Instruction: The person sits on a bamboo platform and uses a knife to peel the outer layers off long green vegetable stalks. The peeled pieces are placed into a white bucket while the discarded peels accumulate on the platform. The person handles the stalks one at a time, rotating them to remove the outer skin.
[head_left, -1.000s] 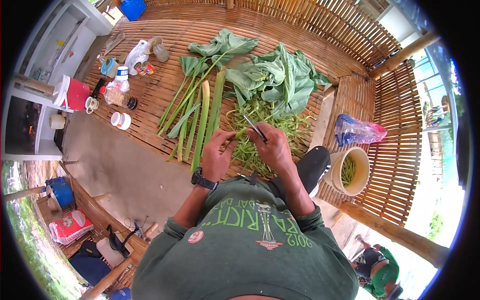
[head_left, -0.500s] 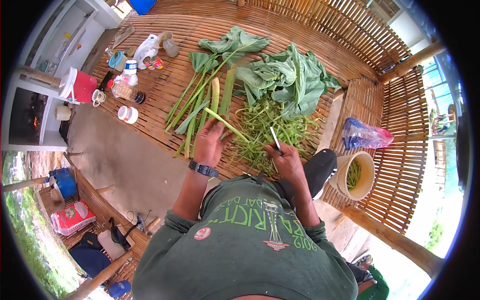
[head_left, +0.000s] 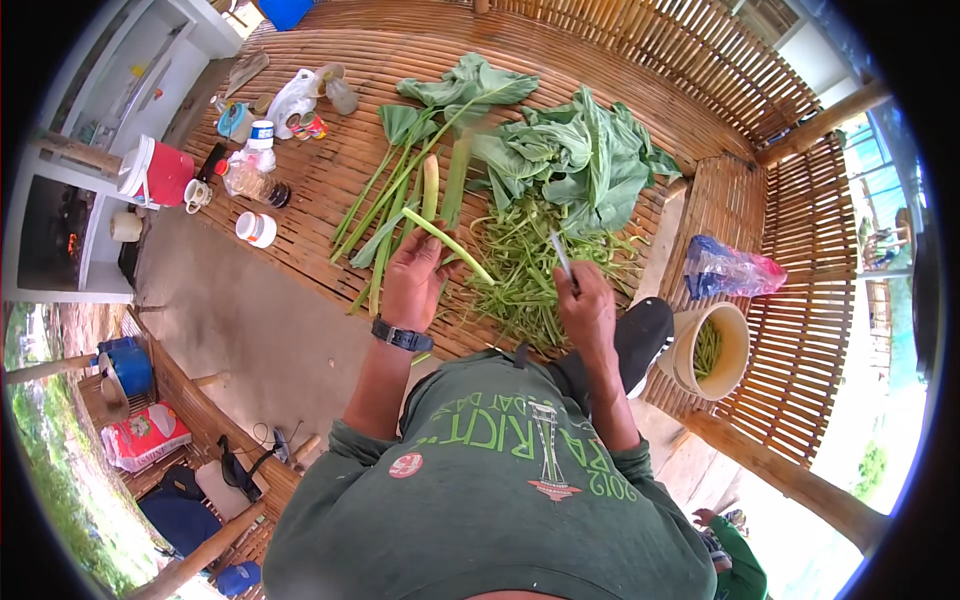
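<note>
1. Head view, centre of the frame: your left hand (head_left: 412,280) is closed around a long, smooth, pale green stalk (head_left: 447,243), which slants from your fingers toward the lower right. A dark watch (head_left: 402,335) sits on that wrist.
2. Your right hand (head_left: 588,308) is curled shut on a small knife (head_left: 562,254); its thin, light blade points up toward the top of the frame. The two hands are apart, with the stalk's far end between them.
3. Under and between your hands lies a loose heap of thin green peelings (head_left: 530,275), stringy and tangled, on a bamboo worktop (head_left: 340,170) of narrow, ridged slats.
4. Above your left hand, a bundle of long stalks (head_left: 400,205) lies side by side, slim and straight. Upper centre holds a pile of broad leaves (head_left: 570,160), soft and crumpled, touching the peelings.
5. Upper left of the frame: a white plastic bag (head_left: 292,100), small jars and bottles (head_left: 255,165), a white lidded tub (head_left: 255,230) and a red jug (head_left: 160,175), well apart from your hands.
6. Right of the frame: a crinkled clear plastic bag (head_left: 728,270) and, below it, a round cream bucket (head_left: 710,350) with green pieces inside. Nothing lies between your hands and the heap.
</note>
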